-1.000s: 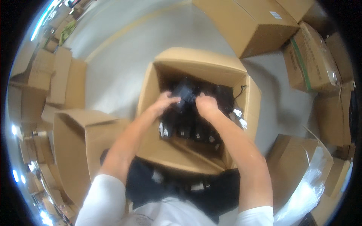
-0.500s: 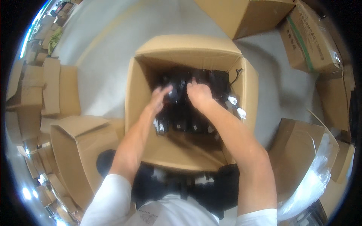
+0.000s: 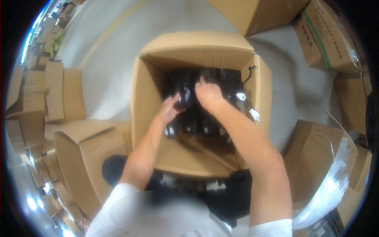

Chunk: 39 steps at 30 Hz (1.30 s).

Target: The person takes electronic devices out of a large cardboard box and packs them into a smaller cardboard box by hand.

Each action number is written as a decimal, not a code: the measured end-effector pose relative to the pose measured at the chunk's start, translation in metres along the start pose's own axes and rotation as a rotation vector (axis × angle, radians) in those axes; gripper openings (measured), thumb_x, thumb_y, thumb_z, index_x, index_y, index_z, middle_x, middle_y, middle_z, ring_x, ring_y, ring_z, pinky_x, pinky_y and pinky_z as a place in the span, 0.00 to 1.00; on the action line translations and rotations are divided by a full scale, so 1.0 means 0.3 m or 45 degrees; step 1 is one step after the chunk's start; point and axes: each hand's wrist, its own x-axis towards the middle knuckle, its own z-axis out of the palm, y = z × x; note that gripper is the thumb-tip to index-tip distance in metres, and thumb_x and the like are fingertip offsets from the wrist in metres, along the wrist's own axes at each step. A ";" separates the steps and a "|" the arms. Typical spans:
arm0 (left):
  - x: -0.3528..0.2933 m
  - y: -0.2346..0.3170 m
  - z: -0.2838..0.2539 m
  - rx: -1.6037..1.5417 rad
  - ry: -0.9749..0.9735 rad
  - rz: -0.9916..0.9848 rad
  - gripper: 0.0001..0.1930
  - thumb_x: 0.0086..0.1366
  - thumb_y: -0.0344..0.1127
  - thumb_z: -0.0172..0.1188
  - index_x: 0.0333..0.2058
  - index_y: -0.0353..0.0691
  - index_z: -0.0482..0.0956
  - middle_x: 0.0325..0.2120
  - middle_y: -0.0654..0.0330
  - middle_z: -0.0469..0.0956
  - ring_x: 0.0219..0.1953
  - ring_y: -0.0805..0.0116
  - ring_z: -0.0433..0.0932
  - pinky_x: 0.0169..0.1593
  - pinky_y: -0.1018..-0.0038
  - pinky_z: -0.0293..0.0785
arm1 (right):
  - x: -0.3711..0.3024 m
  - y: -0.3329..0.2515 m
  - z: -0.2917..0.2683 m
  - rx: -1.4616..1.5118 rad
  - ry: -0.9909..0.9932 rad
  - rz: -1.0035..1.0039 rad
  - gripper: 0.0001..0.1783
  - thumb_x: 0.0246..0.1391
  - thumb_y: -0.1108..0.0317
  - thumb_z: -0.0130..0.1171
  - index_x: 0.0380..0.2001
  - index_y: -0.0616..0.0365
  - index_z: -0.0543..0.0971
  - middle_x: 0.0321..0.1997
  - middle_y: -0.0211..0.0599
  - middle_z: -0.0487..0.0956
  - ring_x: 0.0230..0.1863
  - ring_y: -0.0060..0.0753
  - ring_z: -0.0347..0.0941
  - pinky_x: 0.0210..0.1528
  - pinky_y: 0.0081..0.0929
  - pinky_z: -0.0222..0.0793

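Note:
In the open cardboard box (image 3: 197, 162) between my legs lie several black box-shaped parts, packed in rows. One glossy black part (image 3: 183, 89) stands between my hands. My left hand (image 3: 169, 110) is closed on its lower left end, fingers along the side and the thumb side underneath. Reaching in from the right, my right hand (image 3: 208, 94) has a finger stretched out over the black parts, with its other fingers partly hidden; it shows no clear grip. White plug connectors (image 3: 254, 114) on dark cables hang over the right side of the packed parts.
An open carton (image 3: 85, 158) stands to the left, and another carton (image 3: 312, 158) with clear bubble wrap (image 3: 327, 193) to the right. Ahead at the right are a large carton (image 3: 264, 17) and a green-taped box (image 3: 327, 37). Stacked cartons (image 3: 35, 94) line the far left.
My left hand has come slightly lower and closed in on the glossy black part, which now shows more clearly. My right hand has barely moved.

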 end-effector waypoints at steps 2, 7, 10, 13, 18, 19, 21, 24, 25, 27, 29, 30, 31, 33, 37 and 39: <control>0.022 0.018 -0.019 -0.099 -0.008 0.207 0.20 0.68 0.43 0.64 0.54 0.40 0.74 0.48 0.57 0.80 0.50 0.61 0.80 0.53 0.59 0.78 | 0.012 0.000 -0.005 0.026 0.005 -0.013 0.19 0.60 0.70 0.54 0.54 0.62 0.76 0.71 0.58 0.65 0.55 0.46 0.81 0.51 0.38 0.79; 0.046 0.065 0.035 0.337 0.107 0.214 0.27 0.68 0.45 0.64 0.60 0.42 0.68 0.51 0.60 0.78 0.49 0.64 0.79 0.49 0.60 0.80 | 0.007 0.036 0.001 0.030 -0.012 0.024 0.18 0.61 0.70 0.53 0.53 0.61 0.76 0.72 0.55 0.64 0.55 0.46 0.80 0.52 0.39 0.79; 0.041 0.037 0.074 0.398 0.154 0.194 0.30 0.67 0.49 0.65 0.62 0.45 0.67 0.51 0.62 0.77 0.49 0.65 0.78 0.46 0.62 0.81 | -0.005 0.061 -0.020 -0.027 -0.097 0.035 0.22 0.58 0.70 0.58 0.56 0.60 0.74 0.73 0.53 0.64 0.55 0.45 0.80 0.50 0.38 0.79; 0.037 0.032 0.072 0.397 0.146 0.149 0.31 0.67 0.51 0.65 0.62 0.45 0.66 0.52 0.62 0.77 0.48 0.65 0.78 0.43 0.62 0.81 | -0.027 0.054 -0.015 -0.172 -0.090 0.067 0.24 0.56 0.71 0.60 0.57 0.59 0.73 0.73 0.53 0.64 0.55 0.44 0.81 0.49 0.38 0.79; 0.100 0.056 0.004 0.752 0.158 0.407 0.38 0.67 0.49 0.65 0.68 0.38 0.61 0.53 0.55 0.77 0.51 0.64 0.77 0.50 0.64 0.79 | -0.018 0.042 -0.034 -0.259 -0.041 0.008 0.23 0.52 0.71 0.64 0.52 0.58 0.74 0.73 0.52 0.65 0.48 0.43 0.84 0.43 0.38 0.81; 0.098 0.038 0.038 0.855 0.172 0.537 0.40 0.67 0.48 0.66 0.69 0.34 0.59 0.54 0.53 0.77 0.53 0.63 0.77 0.53 0.66 0.77 | -0.027 0.064 -0.015 -0.292 -0.060 0.002 0.23 0.52 0.71 0.64 0.52 0.58 0.74 0.73 0.52 0.65 0.48 0.43 0.84 0.43 0.38 0.81; 0.090 0.028 0.095 0.917 0.258 0.548 0.41 0.65 0.47 0.66 0.68 0.28 0.60 0.60 0.47 0.73 0.59 0.57 0.74 0.62 0.68 0.70 | -0.048 0.091 0.006 -0.320 -0.001 -0.011 0.23 0.50 0.71 0.65 0.50 0.58 0.74 0.72 0.52 0.66 0.45 0.45 0.84 0.42 0.38 0.81; 0.101 0.043 0.050 1.044 0.395 0.568 0.42 0.63 0.45 0.68 0.68 0.27 0.60 0.64 0.41 0.69 0.65 0.54 0.70 0.67 0.67 0.63 | -0.037 0.029 -0.016 -0.374 0.044 -0.063 0.23 0.49 0.68 0.67 0.48 0.58 0.73 0.70 0.52 0.68 0.45 0.45 0.84 0.43 0.38 0.80; 0.102 0.037 0.063 0.991 0.419 0.573 0.42 0.63 0.45 0.68 0.68 0.27 0.60 0.64 0.41 0.69 0.65 0.54 0.70 0.67 0.67 0.63 | -0.049 0.037 -0.013 -0.382 0.062 -0.056 0.23 0.49 0.66 0.68 0.47 0.58 0.73 0.69 0.52 0.69 0.45 0.44 0.83 0.44 0.38 0.80; 0.117 0.034 0.107 0.920 0.310 0.441 0.42 0.62 0.45 0.68 0.68 0.28 0.60 0.63 0.43 0.70 0.65 0.55 0.70 0.68 0.68 0.62 | -0.074 0.048 -0.013 -0.495 0.076 -0.094 0.28 0.50 0.61 0.69 0.52 0.60 0.72 0.67 0.50 0.71 0.43 0.42 0.82 0.44 0.36 0.78; 0.154 -0.018 -0.025 1.025 0.517 0.612 0.42 0.61 0.46 0.67 0.68 0.30 0.61 0.62 0.42 0.71 0.64 0.53 0.71 0.68 0.68 0.63 | -0.037 -0.097 -0.019 -0.638 0.385 -0.205 0.36 0.50 0.57 0.70 0.59 0.61 0.70 0.66 0.49 0.71 0.40 0.41 0.82 0.45 0.35 0.75; 0.162 -0.029 0.018 1.059 0.544 0.528 0.43 0.61 0.47 0.67 0.68 0.31 0.61 0.62 0.41 0.71 0.65 0.51 0.70 0.68 0.67 0.63 | -0.058 -0.121 -0.055 -0.580 0.293 -0.216 0.42 0.50 0.56 0.69 0.65 0.60 0.66 0.68 0.46 0.70 0.44 0.42 0.79 0.47 0.35 0.73; 0.166 -0.037 0.064 1.096 0.566 0.458 0.44 0.60 0.49 0.67 0.68 0.31 0.60 0.62 0.39 0.70 0.65 0.49 0.70 0.68 0.67 0.64 | -0.074 -0.105 -0.054 -0.617 0.282 -0.235 0.42 0.50 0.56 0.69 0.65 0.60 0.66 0.68 0.46 0.70 0.44 0.42 0.79 0.47 0.35 0.73; 0.163 -0.042 0.093 1.030 0.523 0.467 0.45 0.60 0.50 0.67 0.69 0.31 0.59 0.62 0.38 0.69 0.65 0.47 0.69 0.68 0.66 0.64 | -0.099 -0.094 -0.057 -0.689 0.307 -0.266 0.43 0.50 0.54 0.69 0.67 0.57 0.65 0.70 0.42 0.67 0.51 0.43 0.75 0.48 0.37 0.72; 0.134 -0.024 0.120 1.030 0.511 0.529 0.47 0.60 0.54 0.64 0.69 0.31 0.57 0.61 0.34 0.69 0.64 0.44 0.69 0.66 0.63 0.66 | -0.127 -0.033 -0.041 -0.689 0.113 -0.157 0.46 0.51 0.50 0.69 0.69 0.55 0.63 0.73 0.39 0.64 0.52 0.46 0.74 0.47 0.40 0.76; 0.112 -0.012 0.110 1.020 0.484 0.515 0.47 0.61 0.55 0.63 0.70 0.33 0.55 0.62 0.34 0.68 0.64 0.43 0.70 0.66 0.61 0.67 | -0.124 -0.006 -0.007 -0.725 -0.018 -0.118 0.51 0.52 0.48 0.68 0.72 0.57 0.56 0.77 0.39 0.58 0.50 0.43 0.76 0.46 0.39 0.77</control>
